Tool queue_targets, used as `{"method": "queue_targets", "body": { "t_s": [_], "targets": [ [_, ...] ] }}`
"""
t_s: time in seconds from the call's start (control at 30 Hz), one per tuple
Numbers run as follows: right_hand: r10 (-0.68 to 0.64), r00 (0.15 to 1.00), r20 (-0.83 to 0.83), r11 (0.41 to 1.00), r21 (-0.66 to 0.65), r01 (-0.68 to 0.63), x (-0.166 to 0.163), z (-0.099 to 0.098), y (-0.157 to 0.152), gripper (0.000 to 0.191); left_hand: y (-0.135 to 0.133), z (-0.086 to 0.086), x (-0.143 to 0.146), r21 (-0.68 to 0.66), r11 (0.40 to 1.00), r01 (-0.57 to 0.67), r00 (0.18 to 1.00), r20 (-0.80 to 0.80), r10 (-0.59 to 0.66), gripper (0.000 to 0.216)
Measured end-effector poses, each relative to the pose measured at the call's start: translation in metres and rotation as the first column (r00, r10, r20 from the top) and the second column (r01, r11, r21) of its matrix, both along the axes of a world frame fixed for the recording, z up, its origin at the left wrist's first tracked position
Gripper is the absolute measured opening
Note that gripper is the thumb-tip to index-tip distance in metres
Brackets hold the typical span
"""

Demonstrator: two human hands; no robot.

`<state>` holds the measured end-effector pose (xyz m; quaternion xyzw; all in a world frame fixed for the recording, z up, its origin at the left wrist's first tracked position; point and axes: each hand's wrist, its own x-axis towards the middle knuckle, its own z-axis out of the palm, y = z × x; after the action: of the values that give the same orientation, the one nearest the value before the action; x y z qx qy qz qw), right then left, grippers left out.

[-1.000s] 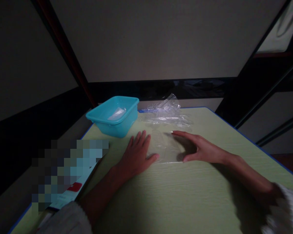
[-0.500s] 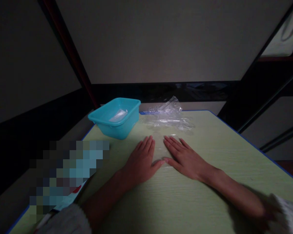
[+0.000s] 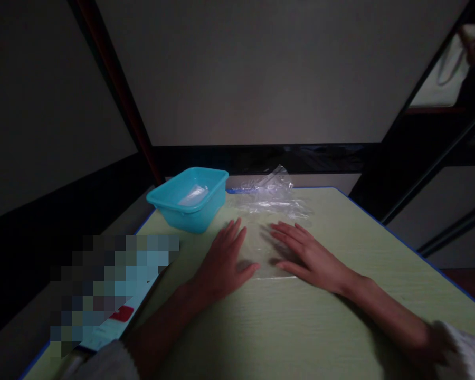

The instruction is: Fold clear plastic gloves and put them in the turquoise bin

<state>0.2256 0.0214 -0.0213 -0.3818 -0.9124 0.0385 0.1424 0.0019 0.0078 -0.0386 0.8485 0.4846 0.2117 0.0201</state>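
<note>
A clear plastic bag [image 3: 263, 258] lies flat on the pale green table, its near edge showing as a thin bright line. Over its left side is my left hand [image 3: 224, 261], fingers stretched out and thumb apart, holding nothing. My right hand [image 3: 306, 256] is above the bag's right side, spread and slightly lifted, with a shadow under the fingers. Just beyond the fingertips lies a crumpled heap of clear plastic bags [image 3: 271, 195]. Whether it joins the flat bag I cannot tell.
A turquoise plastic basin [image 3: 193, 216] stands at the back left with a folded clear packet [image 3: 193, 195] inside. At the left, a light blue object with a red patch [image 3: 122, 314] is mostly blurred out. The table [image 3: 285, 327] has a blue edge; a panelled wall rises behind it.
My hands have moved apart and risen a little from the flat bag; the thumbs, which were touching, are now separated. The whole view has shifted slightly.
</note>
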Motion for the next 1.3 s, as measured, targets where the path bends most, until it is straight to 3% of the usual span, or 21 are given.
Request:
{"method": "queue_targets", "body": {
  "t_s": [0.07,0.17,0.37,0.53,0.67,0.93,1.1,1.3],
  "targets": [
    [0.182,0.983,0.017,0.983,0.009,-0.182,0.004,0.011,-0.003,0.035,-0.003,0.005,-0.005,0.114,0.989,0.091,0.995,0.023,-0.094,0.045],
    [0.260,0.963,0.078,0.966,-0.016,-0.259,0.007,0.019,-0.008,0.024,-0.012,0.010,-0.007,0.144,0.975,0.167,0.985,0.007,-0.170,0.025],
    [0.219,0.970,0.102,0.975,-0.070,-0.213,0.006,0.017,-0.013,0.011,-0.021,0.006,0.001,0.034,0.983,0.182,0.982,-0.057,-0.179,0.020],
    [0.181,0.978,0.103,0.981,-0.087,-0.173,0.003,0.015,-0.017,0.018,-0.020,0.004,0.002,-0.001,0.988,0.152,0.987,-0.046,-0.152,0.022],
    [0.168,0.983,0.076,0.986,-0.025,-0.166,0.001,0.008,-0.016,0.021,-0.022,0.005,0.004,0.002,0.990,0.142,0.989,-0.049,-0.142,0.021],
    [0.248,0.965,-0.086,0.968,-0.011,-0.250,0.007,0.000,-0.005,0.021,-0.019,0.002,0.005,0.047,0.992,0.119,0.993,-0.022,-0.118,0.021],
    [0.219,0.948,-0.231,0.964,-0.097,-0.246,0.010,0.000,0.000,0.019,-0.016,0.001,0.005,0.041,0.991,0.126,0.992,-0.017,-0.125,0.021],
    [0.174,0.939,-0.298,0.972,-0.103,-0.212,0.014,0.000,0.002,0.016,-0.011,0.002,0.001,0.029,0.984,0.175,0.985,-0.016,-0.175,0.013]
  ]
}}
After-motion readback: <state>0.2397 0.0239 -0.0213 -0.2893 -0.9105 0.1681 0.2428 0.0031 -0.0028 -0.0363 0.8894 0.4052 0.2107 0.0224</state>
